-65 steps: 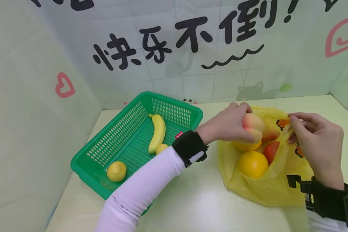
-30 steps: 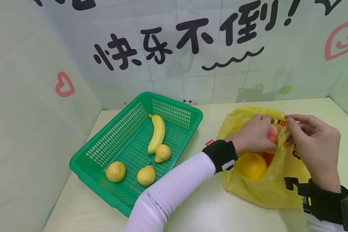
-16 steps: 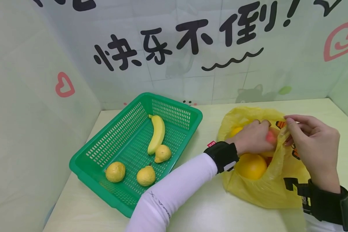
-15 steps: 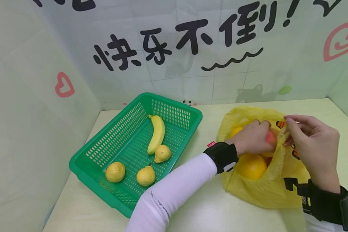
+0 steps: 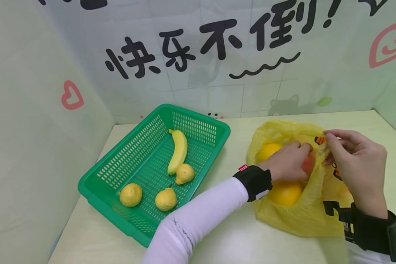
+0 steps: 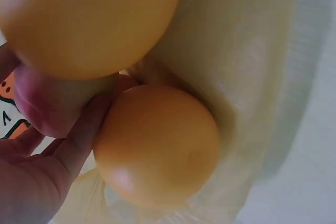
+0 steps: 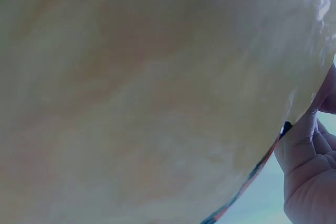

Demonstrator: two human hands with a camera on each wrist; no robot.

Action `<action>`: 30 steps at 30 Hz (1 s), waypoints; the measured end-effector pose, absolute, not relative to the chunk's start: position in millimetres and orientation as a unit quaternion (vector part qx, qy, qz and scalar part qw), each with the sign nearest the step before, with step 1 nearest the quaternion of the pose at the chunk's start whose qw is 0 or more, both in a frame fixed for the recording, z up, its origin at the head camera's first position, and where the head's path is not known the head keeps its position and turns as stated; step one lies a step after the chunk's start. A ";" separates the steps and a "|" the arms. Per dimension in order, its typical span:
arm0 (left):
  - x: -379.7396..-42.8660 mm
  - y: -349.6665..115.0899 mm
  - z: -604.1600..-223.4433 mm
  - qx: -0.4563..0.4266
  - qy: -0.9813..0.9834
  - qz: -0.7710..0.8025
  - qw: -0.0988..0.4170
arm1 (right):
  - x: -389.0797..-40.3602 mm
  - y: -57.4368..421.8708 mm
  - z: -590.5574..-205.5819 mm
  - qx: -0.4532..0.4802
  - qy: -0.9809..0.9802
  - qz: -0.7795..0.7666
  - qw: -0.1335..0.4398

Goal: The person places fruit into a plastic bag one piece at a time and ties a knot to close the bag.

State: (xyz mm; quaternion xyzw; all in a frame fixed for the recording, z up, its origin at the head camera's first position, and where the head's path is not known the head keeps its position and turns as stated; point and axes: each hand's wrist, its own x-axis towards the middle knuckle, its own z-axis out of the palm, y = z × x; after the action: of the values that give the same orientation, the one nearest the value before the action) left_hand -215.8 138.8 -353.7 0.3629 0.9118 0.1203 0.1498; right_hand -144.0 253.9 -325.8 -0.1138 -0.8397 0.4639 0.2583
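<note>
My left hand (image 5: 288, 161) is down inside the mouth of a yellow plastic bag (image 5: 303, 220), its fingers and thumb gripping a pink-and-cream peach (image 6: 50, 100). Two oranges lie right by that hand: one orange (image 5: 267, 151) behind the wrist and another orange (image 5: 285, 193) in front of it. In the left wrist view a near orange (image 6: 89, 19) covers the top of the peach. My right hand (image 5: 361, 161) pinches the bag's rim between thumb and fingertips and holds it up; in the right wrist view the stretched plastic fills most of the picture.
A green slotted basket (image 5: 125, 222) stands on the left of the pale table (image 5: 237, 242). Inside are a banana (image 5: 178, 152) and several yellow pear-like fruits, one fruit (image 5: 131, 195) near the left side. A printed curtain (image 5: 201, 95) hangs behind the table.
My left hand has carried the peach from above the bag's opening down and right into the bag, sinking a little lower lately. The right hand keeps its pinch on the rim.
</note>
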 end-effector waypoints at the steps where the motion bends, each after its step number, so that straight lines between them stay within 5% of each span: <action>1: -215.6 138.8 -355.1 0.367 0.911 0.117 0.146 | -144.1 253.9 -325.7 -0.113 -0.840 0.464 0.259; 20: -206.3 147.3 -371.3 0.371 0.921 0.053 0.107 | -144.9 253.9 -324.9 -0.110 -0.839 0.467 0.256; 30: -211.2 144.1 -363.5 0.392 0.908 0.062 0.132 | -144.8 256.4 -325.8 -0.103 -0.843 0.458 0.261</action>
State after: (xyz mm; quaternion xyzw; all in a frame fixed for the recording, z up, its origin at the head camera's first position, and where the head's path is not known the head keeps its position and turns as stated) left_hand -211.2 144.1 -363.5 0.3920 0.9083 0.0623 0.1323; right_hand -144.8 256.4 -325.8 -0.1028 -0.8434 0.4580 0.2614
